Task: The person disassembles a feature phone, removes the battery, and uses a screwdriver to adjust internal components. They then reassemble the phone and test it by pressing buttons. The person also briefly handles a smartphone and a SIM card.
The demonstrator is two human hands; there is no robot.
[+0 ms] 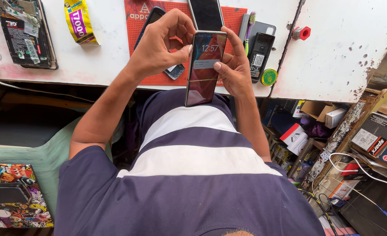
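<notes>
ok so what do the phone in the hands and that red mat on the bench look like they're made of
The phone, held by the left hand and right hand, seems glass-fronted: glossy, reflective, its screen lit. The red mat looks like matte rubber or silicone, going by its dull surface with a fine grid of dots; which of the two is unclear.

One head camera looks steeply down (close range) over torso toward the workbench (92, 65).
</notes>
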